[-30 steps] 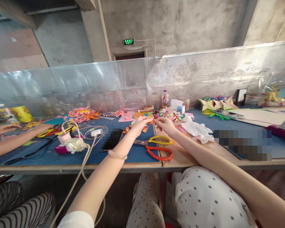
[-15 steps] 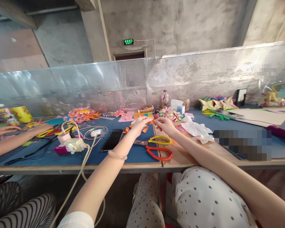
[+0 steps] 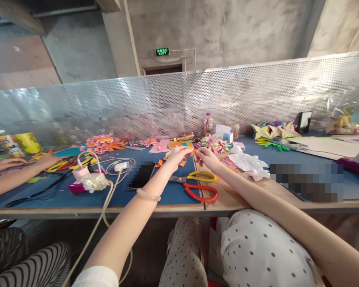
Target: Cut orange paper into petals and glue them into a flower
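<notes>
From the head camera, the left hand (image 3: 176,155) and the right hand (image 3: 207,157) reach out over the blue table (image 3: 62,197), fingertips pinched together on a small orange paper piece (image 3: 192,152) held between them, just above the tabletop. Both hands are nearly closed, thumb against forefinger, on that scrap (too small to make out its shape). Right below the hands lie yellow-handled scissors (image 3: 197,176) and, nearer the table edge, red-handled scissors (image 3: 201,192). A dark phone (image 3: 142,174) lies left of the left forearm, with a pale bracelet (image 3: 148,195) on that wrist. A folded paper flower (image 3: 214,143) and crumpled white paper (image 3: 247,162) sit just beyond the right hand. At far left, another person's hand (image 3: 46,161) rests on the table.
</notes>
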Demonstrator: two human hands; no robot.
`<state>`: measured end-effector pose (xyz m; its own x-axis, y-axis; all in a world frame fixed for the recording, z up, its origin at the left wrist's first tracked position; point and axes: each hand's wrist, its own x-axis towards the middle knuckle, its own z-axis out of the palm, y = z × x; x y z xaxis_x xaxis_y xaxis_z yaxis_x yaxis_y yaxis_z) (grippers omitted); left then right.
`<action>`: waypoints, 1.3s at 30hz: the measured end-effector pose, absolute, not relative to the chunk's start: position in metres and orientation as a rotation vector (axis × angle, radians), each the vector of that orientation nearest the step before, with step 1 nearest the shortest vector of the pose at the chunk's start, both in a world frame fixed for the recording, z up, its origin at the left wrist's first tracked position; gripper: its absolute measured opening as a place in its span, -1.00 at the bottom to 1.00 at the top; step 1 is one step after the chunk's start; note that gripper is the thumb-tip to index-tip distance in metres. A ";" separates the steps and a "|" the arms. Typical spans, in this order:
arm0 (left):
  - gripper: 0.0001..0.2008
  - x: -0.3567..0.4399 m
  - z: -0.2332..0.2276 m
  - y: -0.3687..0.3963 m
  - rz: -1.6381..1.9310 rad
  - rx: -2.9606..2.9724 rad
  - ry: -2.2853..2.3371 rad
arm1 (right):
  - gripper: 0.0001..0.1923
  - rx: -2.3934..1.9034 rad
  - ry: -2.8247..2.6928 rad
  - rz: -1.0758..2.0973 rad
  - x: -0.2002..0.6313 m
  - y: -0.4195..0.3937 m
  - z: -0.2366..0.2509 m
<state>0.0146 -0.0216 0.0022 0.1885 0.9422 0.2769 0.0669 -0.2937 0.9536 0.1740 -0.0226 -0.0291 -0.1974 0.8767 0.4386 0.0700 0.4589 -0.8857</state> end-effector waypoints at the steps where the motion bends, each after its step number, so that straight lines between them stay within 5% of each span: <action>1: -0.83 0.014 0.002 -0.021 1.233 1.578 0.986 | -0.65 -0.842 -1.604 0.931 0.174 -0.022 -0.029; 28: -0.71 0.013 0.000 -0.018 1.159 1.539 1.013 | -0.72 -0.767 -1.572 0.968 0.184 -0.021 -0.021; 39: -0.74 0.012 0.000 -0.023 0.958 1.650 1.092 | -0.56 -0.772 -1.556 0.910 0.189 -0.014 -0.024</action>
